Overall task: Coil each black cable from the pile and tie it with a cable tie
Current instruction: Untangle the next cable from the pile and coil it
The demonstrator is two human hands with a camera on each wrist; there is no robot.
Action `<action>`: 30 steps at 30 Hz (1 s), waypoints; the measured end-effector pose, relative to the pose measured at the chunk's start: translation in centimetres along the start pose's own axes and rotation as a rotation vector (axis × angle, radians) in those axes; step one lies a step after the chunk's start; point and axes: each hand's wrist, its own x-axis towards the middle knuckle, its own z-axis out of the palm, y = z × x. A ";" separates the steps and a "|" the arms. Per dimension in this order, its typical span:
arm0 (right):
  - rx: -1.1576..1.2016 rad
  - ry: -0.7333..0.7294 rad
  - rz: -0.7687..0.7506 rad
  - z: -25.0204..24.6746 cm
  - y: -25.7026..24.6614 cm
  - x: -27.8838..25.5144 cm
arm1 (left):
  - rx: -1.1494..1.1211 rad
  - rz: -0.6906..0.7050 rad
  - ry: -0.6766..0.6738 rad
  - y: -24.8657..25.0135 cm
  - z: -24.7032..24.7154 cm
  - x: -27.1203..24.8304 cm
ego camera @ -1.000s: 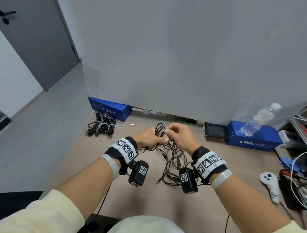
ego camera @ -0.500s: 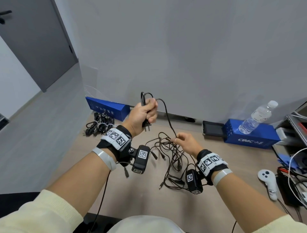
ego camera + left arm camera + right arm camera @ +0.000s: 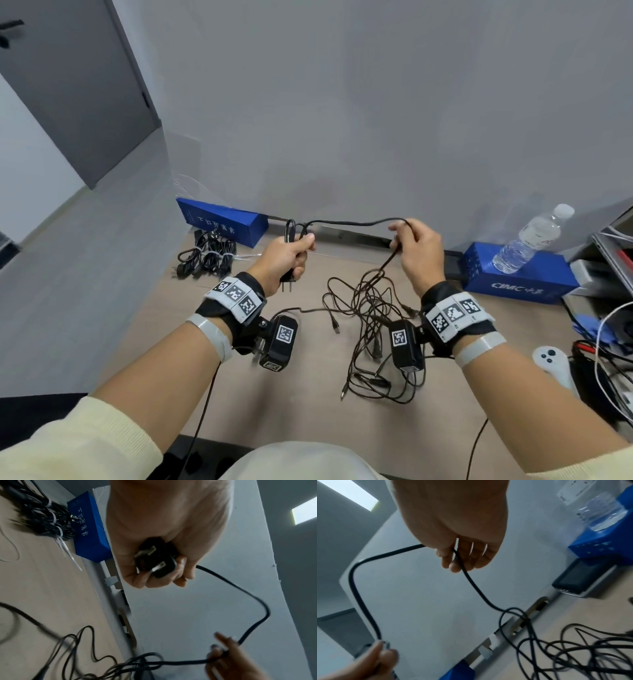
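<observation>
My left hand [image 3: 287, 253] is raised above the table and grips the plug end [image 3: 155, 561] of a black cable, with a short loop standing above the fist. The black cable [image 3: 356, 223] runs level to my right hand [image 3: 412, 248], which holds it between thumb and fingers [image 3: 453, 561]. From there the cable drops into the loose pile of black cables [image 3: 370, 329] on the table between my wrists. Several coiled cables bound with white ties [image 3: 209, 255] lie at the far left.
A blue box [image 3: 222, 222] stands behind the tied coils. Another blue box [image 3: 517, 277] with a water bottle [image 3: 531, 240] on it sits at the right, a dark screen device [image 3: 583, 578] beside it. A white controller [image 3: 551, 363] and tangled wires crowd the right edge.
My left hand came down from its higher position. My right hand rose from the pile and moved right, drawing the cable out level between both hands.
</observation>
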 end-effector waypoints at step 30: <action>-0.090 -0.690 0.091 5.3 -2.0 -5.8 | -0.041 -0.028 -0.024 -1.9 3.1 -1.4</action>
